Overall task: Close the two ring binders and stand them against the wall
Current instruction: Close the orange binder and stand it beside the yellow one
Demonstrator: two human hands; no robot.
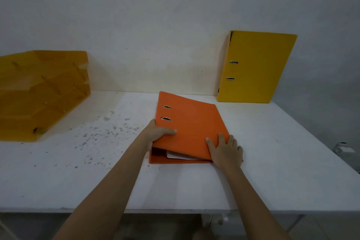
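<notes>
A person's two bare arms reach forward over a white, paint-speckled table (78, 177) that runs up to a pale plastered wall (155, 25). Near the middle of the table lies a bright orange cardboard ring binder (191, 128), flat on its back cover, its front cover lowered almost shut but not quite — at the near edge a gap shows white sheets of paper (179, 155) inside. The left hand (157, 132) clasps the binder's spine side, thumb lying on the cover and the other fingers tucked out of sight around the edge. The right hand (226, 150) rests on the cover's near right corner, fingers spread and flat, pressing down instead of pinching. Well apart, at the back right, a yellow cardboard ring binder (257, 68) already stands closed, upright and leaning slightly against the wall. At the far left sits a translucent amber plastic stack of letter trays (42, 91), not involved. By the look of it, half the task is finished and the closing of the second binder is under way. The next move likely calls for pressing the cover fully down, then gripping both edges firmly, tipping the binder upright — papers kept inside — and setting it against the wall, probably beside the yellow one.
</notes>
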